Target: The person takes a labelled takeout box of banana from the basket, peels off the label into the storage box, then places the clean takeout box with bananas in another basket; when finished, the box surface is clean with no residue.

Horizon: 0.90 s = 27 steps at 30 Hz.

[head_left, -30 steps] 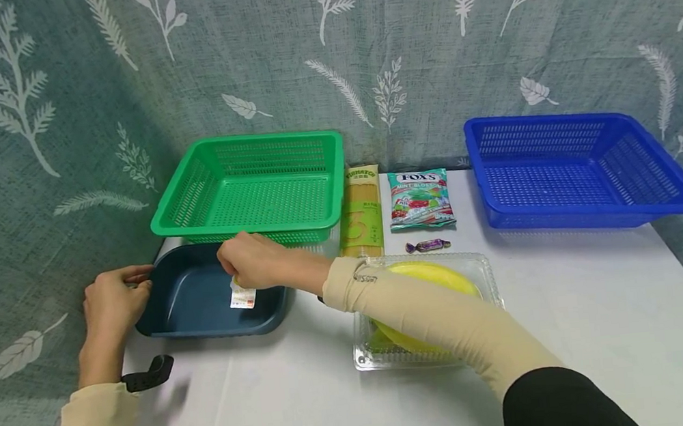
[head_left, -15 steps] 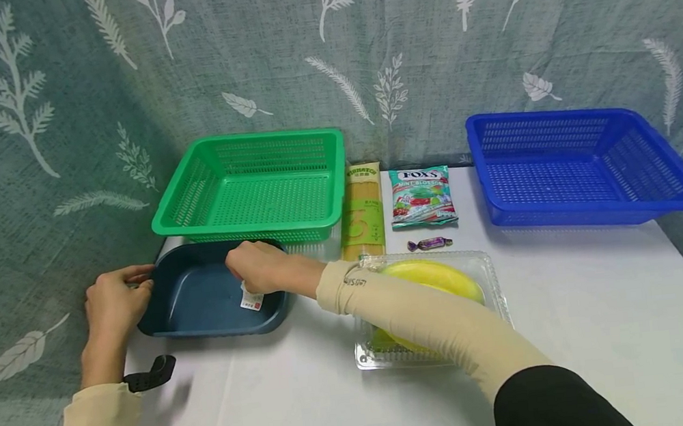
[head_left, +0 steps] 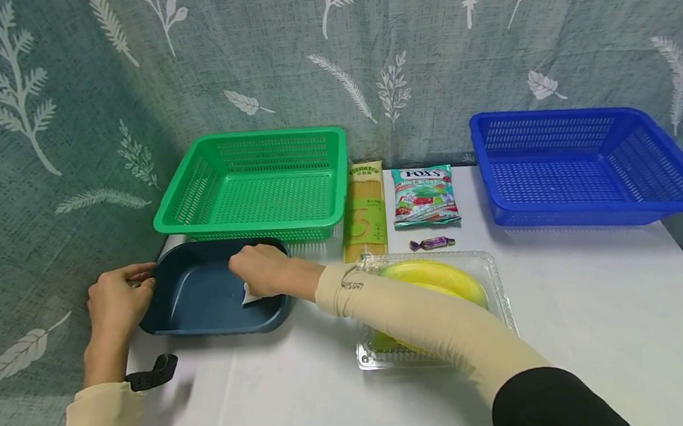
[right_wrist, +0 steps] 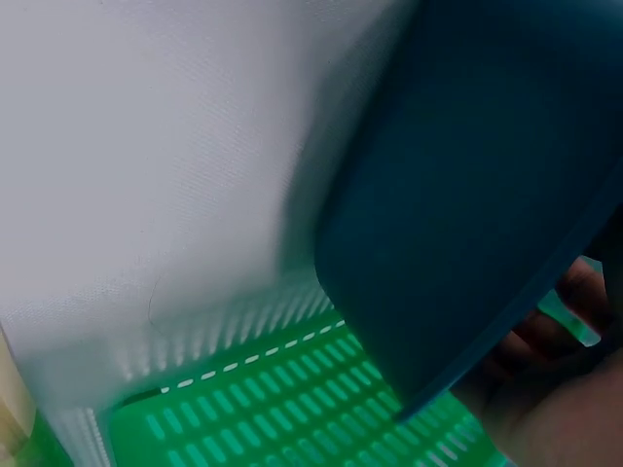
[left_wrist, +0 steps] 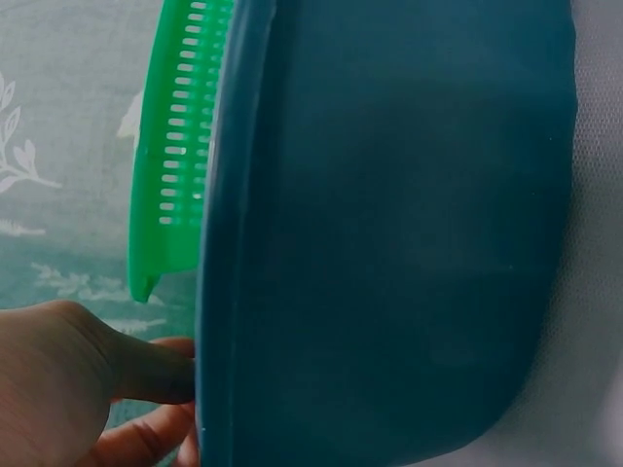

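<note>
A dark blue oval basin [head_left: 202, 305] stands on the white table at the left, in front of the green basket. My left hand [head_left: 117, 302] pinches its left rim; in the left wrist view the thumb [left_wrist: 156, 375] presses the rim's edge. Over the right part of the basin, my right hand [head_left: 260, 269] is curled and pinches a small white tag or packet [head_left: 250, 295]. Only a corner of that white piece shows below the fingers. The rest is hidden by the hand.
A green basket [head_left: 160, 223] and a blue basket [head_left: 588, 213] stand at the back. Between them lie a pasta packet [head_left: 363, 211], a FOX'S candy bag [head_left: 424, 197] and a purple-wrapped candy [head_left: 432, 243]. A clear plastic box [head_left: 497, 294] with yellow fruit sits under the right forearm.
My right hand has moved slightly right inside the basin with the white piece, which has turned and now shows less. My left hand has stayed on the rim.
</note>
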Motion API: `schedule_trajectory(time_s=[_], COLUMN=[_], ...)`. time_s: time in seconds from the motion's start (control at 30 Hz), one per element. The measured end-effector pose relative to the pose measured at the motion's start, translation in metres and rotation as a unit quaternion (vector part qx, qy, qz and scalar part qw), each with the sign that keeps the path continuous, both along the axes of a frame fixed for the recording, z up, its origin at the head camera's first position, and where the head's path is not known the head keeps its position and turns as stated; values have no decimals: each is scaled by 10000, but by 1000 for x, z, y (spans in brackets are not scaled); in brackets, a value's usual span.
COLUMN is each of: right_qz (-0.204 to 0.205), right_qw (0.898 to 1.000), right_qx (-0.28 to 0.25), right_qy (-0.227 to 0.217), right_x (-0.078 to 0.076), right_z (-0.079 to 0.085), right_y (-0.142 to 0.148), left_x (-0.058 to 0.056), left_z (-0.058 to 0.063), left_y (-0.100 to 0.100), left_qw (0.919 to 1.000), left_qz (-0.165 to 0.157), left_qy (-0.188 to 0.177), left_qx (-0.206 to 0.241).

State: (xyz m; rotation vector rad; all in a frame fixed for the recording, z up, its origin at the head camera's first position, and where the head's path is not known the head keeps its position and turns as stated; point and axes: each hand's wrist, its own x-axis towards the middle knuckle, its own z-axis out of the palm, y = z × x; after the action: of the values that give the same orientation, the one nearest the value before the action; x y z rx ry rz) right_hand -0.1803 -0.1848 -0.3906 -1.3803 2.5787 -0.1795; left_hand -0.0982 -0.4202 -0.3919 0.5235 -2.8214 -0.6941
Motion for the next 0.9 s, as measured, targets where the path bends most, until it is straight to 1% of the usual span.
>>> schedule_trajectory(time_s=[0.3,0.5,0.6,0.7,0.83,0.9], right_qz=[-55,-78,-93,-22,51,77], right_qw=[10000,9993,9984,9973,9966,9964], right_qx=[-40,-343,-486,-627,-724,-764], right_qy=[42,-146,-282,-391,-379,-352], right_x=[-5,-6,-5,-2,3,5], right_z=[2,10,14,19,27,32], right_y=[13,24,30,36,42,44], left_x=[-4,-5,-4,-2,1,2], left_z=[-1,-1,1,2,2,3], left_y=[4,6,5,5,7,8], left_qw=[10000,9999,9999,9996,9982,9976], left_qz=[-39,38,34,-17,-132,-185], left_qy=[-77,-153,-126,-41,90,88], left_qx=[34,17,-75,-273,-576,-660])
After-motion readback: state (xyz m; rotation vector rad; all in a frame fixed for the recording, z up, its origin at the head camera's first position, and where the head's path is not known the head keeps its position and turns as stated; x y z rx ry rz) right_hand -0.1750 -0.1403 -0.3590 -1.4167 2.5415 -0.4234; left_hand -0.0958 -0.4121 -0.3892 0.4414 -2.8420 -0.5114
